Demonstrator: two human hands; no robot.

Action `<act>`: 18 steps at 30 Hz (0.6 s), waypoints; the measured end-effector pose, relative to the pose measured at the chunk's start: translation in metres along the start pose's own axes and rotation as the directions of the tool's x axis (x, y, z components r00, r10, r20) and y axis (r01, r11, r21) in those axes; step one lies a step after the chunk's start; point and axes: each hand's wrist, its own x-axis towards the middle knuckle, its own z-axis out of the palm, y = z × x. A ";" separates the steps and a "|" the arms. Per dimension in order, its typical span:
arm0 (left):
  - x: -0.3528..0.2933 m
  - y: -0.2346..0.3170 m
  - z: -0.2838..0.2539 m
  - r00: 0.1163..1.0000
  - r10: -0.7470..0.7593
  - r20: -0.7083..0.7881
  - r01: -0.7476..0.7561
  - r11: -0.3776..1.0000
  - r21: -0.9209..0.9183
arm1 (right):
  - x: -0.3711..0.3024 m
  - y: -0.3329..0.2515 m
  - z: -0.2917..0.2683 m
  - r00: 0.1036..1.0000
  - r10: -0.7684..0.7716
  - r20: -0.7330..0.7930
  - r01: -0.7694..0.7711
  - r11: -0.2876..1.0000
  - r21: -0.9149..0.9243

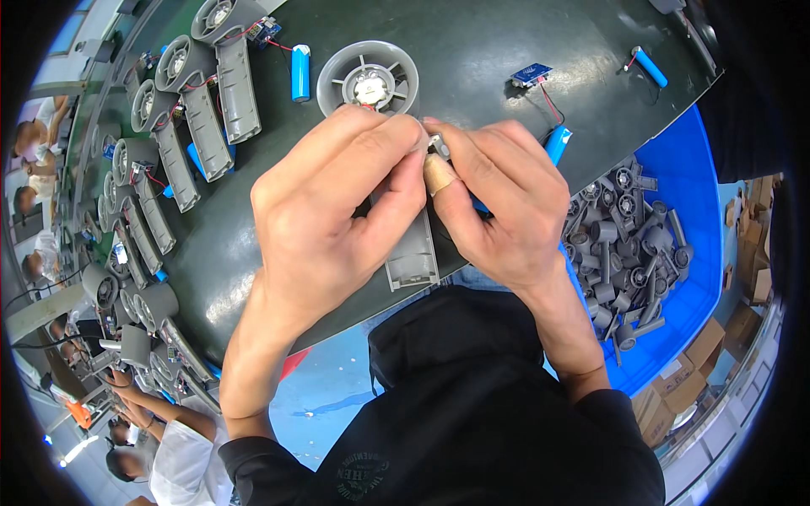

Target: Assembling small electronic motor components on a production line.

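A grey handheld-fan housing (pixel 412 253) lies before me, its round ringed head (pixel 325 80) away from me and its open handle shell towards me. Over its neck both hands meet fingertip to fingertip. My left hand (pixel 337 190) is closed in a pinch, and what it grips is hidden by the fingers. My right hand (pixel 506 190), its thumb wrapped in a tan bandage, pinches a small grey-and-silver part (pixel 438 145). A metal motor (pixel 371 88) sits in the fan head, with red wire beside it. Something blue shows partly under my right hand.
Grey fan assemblies with wired boards and batteries line the dark green table's (pixel 472 42) left side. A blue battery (pixel 300 74), a circuit board (pixel 531 75) and another battery (pixel 650 67) lie farther off. A blue bin (pixel 709 219) of grey fan parts stands right. Co-workers sit left.
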 end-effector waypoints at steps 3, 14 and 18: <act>0.000 0.002 -0.002 1.000 -0.016 0.018 0.015 1.000 0.012 | 0.001 0.001 0.000 1.000 -0.019 0.001 0.019 1.000 0.008; -0.001 0.006 -0.003 0.999 -0.022 0.035 0.022 1.000 -0.002 | -0.001 0.000 0.000 0.998 -0.065 -0.011 0.065 0.998 -0.001; -0.002 0.006 -0.002 0.999 -0.031 0.033 0.031 0.999 0.010 | -0.002 0.002 -0.001 0.997 -0.081 -0.002 0.081 0.997 0.007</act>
